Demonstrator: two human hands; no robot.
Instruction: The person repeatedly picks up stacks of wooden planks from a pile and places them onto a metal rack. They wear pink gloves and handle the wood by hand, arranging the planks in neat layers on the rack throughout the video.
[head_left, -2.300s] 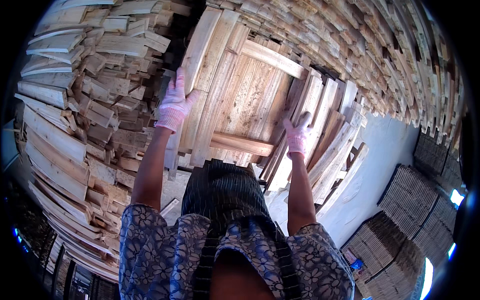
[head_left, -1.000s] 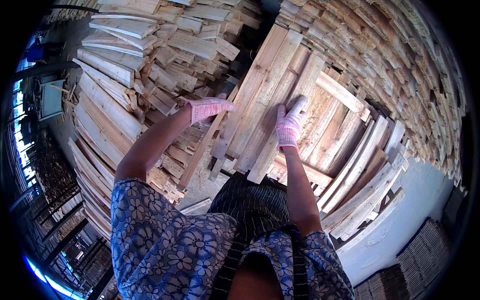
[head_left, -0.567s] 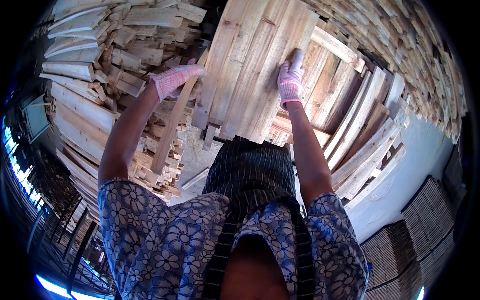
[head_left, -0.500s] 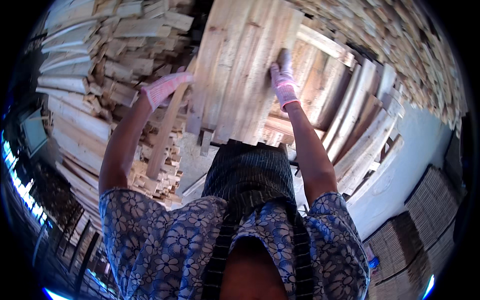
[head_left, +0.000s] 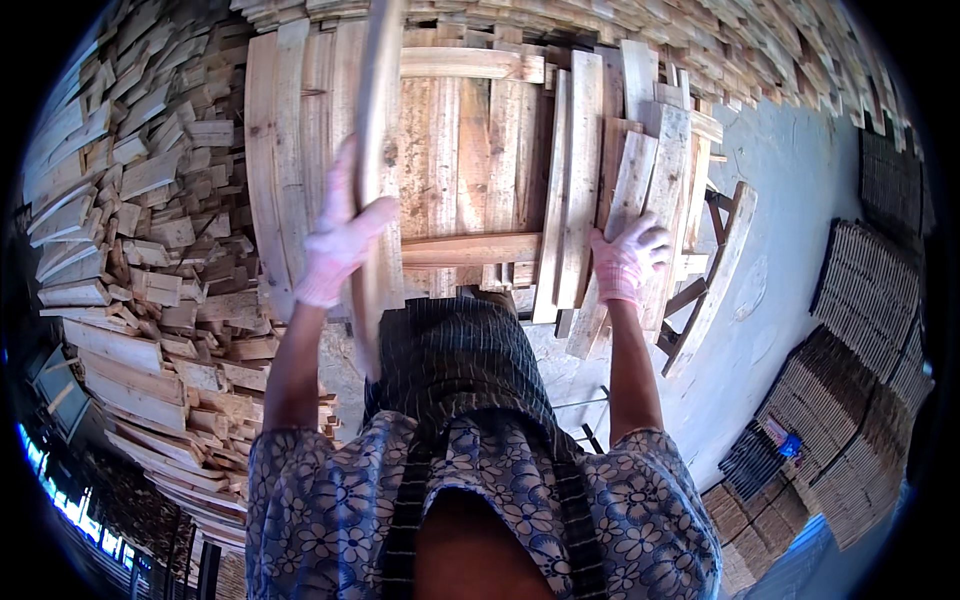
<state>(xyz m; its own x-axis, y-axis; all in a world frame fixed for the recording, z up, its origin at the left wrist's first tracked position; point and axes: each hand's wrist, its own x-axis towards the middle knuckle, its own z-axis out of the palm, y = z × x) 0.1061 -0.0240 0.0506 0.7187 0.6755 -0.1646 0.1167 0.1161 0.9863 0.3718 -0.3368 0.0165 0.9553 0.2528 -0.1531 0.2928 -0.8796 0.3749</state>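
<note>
My left hand (head_left: 335, 245), in a pink and white knit glove, is closed around a long narrow wooden plank (head_left: 380, 110) that stands on edge, slightly blurred. Under and left of it lie several boards side by side, forming a flat wooden panel (head_left: 275, 150). My right hand (head_left: 628, 258), gloved alike, grips a loose plank (head_left: 632, 180), thumb on its left side and fingers over its right. More loose planks (head_left: 580, 170) lie about that hand. Between my hands, crosswise slats (head_left: 470, 248) lie over further boards.
Heaps of offcut wood (head_left: 150, 180) fill the left side, and stacked timber (head_left: 680, 35) lines the far side. Bundled dark stacks (head_left: 850, 390) stand at the right on the grey floor (head_left: 775, 220). A slanting plank (head_left: 712, 280) rests beyond the loose ones.
My right hand has left the panel's right edge and moved right onto the loose planks. My left hand now holds the narrow plank over the panel. The view has shifted, placing the panel farther left.
</note>
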